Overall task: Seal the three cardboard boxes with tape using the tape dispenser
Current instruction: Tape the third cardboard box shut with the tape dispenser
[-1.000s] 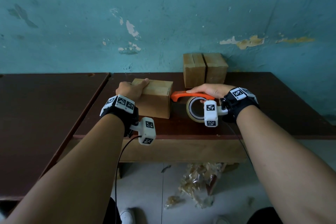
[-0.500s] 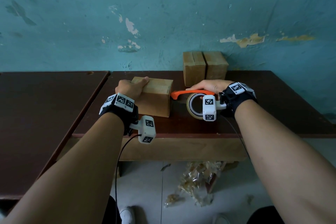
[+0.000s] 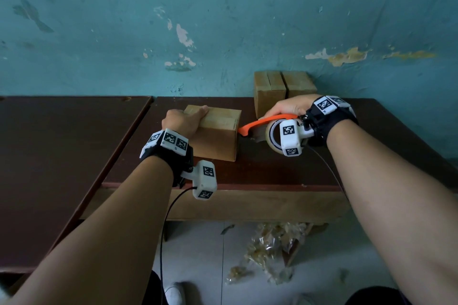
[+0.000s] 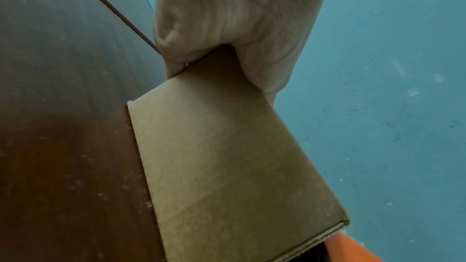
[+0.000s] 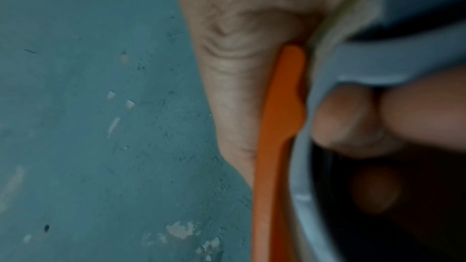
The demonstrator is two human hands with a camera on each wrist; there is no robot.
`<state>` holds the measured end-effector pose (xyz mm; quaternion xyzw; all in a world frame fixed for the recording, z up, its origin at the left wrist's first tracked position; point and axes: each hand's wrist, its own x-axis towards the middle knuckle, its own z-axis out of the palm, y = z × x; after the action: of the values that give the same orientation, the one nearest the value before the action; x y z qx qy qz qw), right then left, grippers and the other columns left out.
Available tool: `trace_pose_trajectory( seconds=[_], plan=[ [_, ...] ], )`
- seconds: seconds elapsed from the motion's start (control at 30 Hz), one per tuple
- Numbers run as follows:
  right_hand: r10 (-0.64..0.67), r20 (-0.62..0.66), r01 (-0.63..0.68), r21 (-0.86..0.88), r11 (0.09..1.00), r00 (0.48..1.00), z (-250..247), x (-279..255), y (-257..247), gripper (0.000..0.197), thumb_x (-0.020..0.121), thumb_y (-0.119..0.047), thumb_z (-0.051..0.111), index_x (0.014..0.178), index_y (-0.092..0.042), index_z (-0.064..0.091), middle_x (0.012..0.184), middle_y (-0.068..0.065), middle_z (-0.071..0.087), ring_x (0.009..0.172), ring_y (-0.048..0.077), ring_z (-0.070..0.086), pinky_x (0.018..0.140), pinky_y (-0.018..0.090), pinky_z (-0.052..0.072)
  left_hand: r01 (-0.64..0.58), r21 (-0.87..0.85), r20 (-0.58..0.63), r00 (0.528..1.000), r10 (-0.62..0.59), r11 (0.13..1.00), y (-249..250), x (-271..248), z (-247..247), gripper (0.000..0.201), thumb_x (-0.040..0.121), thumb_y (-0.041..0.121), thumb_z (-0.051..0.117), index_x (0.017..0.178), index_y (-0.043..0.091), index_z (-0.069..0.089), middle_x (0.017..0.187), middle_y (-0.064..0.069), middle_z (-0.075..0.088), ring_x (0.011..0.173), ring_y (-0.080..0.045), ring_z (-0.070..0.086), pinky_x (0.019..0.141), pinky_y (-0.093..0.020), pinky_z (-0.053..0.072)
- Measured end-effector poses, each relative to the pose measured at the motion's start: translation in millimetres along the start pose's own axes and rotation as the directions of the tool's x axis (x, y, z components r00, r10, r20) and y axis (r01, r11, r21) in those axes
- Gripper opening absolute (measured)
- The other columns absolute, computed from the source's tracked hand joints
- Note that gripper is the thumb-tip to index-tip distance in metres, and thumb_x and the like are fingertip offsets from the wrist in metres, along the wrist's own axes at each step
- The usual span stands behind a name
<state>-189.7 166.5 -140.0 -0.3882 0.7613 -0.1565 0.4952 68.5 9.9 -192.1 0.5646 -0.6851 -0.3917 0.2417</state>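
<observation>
A cardboard box (image 3: 218,140) stands on the dark wooden table (image 3: 260,171) in the middle of the head view. My left hand (image 3: 183,120) grips its near left corner, fingers curled over the top; the left wrist view shows the box's side (image 4: 227,166) under my palm. My right hand (image 3: 288,108) holds the orange tape dispenser (image 3: 262,124) with its roll of tape (image 3: 272,135). The dispenser's tip touches the box's upper right edge. In the right wrist view my fingers (image 5: 353,123) curl round the roll beside the orange handle (image 5: 277,146). Two more boxes (image 3: 282,89) stand against the wall.
A second dark table (image 3: 62,156) adjoins on the left with a narrow gap between. The teal wall (image 3: 223,20) rises right behind the tables. Crumpled clear tape scraps (image 3: 270,250) lie on the tiled floor below the table's front edge.
My right hand has lifted the dispenser and brought its orange tip left, against the box's upper right edge. My left hand keeps the same hold on the box.
</observation>
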Motion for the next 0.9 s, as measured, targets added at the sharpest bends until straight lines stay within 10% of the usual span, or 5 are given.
trace_pose_trajectory(
  seconds=[0.23, 0.4, 0.6, 0.73, 0.9],
  plan=[
    [-0.002, 0.015, 0.001, 0.043, 0.999, 1.0, -2, 3, 6, 0.036, 0.094, -0.045, 0.073, 0.071, -0.019, 0.073, 0.062, -0.001, 0.059, 0.048, 0.014, 0.052, 0.053, 0.025, 0.047, -0.003, -0.017, 0.008, 1.0, 0.003, 1.0, 1, -5, -3, 0.075, 0.084, 0.073, 0.072, 0.124, 0.009, 0.072, 0.122, -0.011, 0.07, 0.104, -0.029, 0.065, 0.082, -0.035, 0.051],
    [0.081, -0.057, -0.085, -0.071, 0.994, 0.995, -13, -5, 29, 0.06, 0.072, -0.065, 0.085, 0.101, -0.013, 0.078, 0.075, 0.007, 0.07, 0.065, 0.023, 0.063, 0.075, 0.038, 0.052, 0.0, -0.032, 0.012, 1.0, 0.001, 0.999, 2, -7, -3, 0.074, 0.085, 0.072, 0.073, 0.123, 0.009, 0.072, 0.121, -0.011, 0.07, 0.101, -0.028, 0.065, 0.081, -0.034, 0.049],
    [-0.063, -0.59, 0.061, -0.024, 0.998, 0.805, -16, -15, 56, 0.066, 0.086, -0.072, 0.069, 0.093, -0.007, 0.075, 0.072, 0.008, 0.077, 0.065, 0.023, 0.073, 0.074, 0.035, 0.057, 0.006, -0.05, 0.011, 1.0, -0.006, 0.999, 3, -11, -2, 0.073, 0.087, 0.071, 0.071, 0.125, 0.009, 0.071, 0.116, -0.009, 0.065, 0.099, -0.029, 0.06, 0.082, -0.036, 0.045],
    [-0.175, -0.712, 0.133, -0.115, 0.984, 0.68, -6, -10, 61, 0.056, 0.083, -0.063, 0.071, 0.074, -0.007, 0.073, 0.068, 0.009, 0.071, 0.069, 0.03, 0.069, 0.068, 0.037, 0.05, 0.007, -0.057, 0.002, 1.0, -0.007, 0.998, 4, -14, -2, 0.071, 0.087, 0.071, 0.071, 0.123, 0.009, 0.072, 0.118, -0.011, 0.066, 0.098, -0.029, 0.06, 0.081, -0.036, 0.046],
    [-0.235, -0.682, -0.011, -0.336, 0.942, 0.693, 13, -7, 65, 0.045, 0.089, -0.049, 0.074, 0.068, -0.01, 0.068, 0.062, 0.009, 0.061, 0.06, 0.027, 0.06, 0.057, 0.031, 0.039, 0.026, -0.057, 0.007, 1.0, -0.026, 0.998, 7, -21, -2, 0.073, 0.088, 0.072, 0.069, 0.127, 0.01, 0.07, 0.116, -0.009, 0.064, 0.097, -0.028, 0.058, 0.079, -0.036, 0.044]
  ],
)
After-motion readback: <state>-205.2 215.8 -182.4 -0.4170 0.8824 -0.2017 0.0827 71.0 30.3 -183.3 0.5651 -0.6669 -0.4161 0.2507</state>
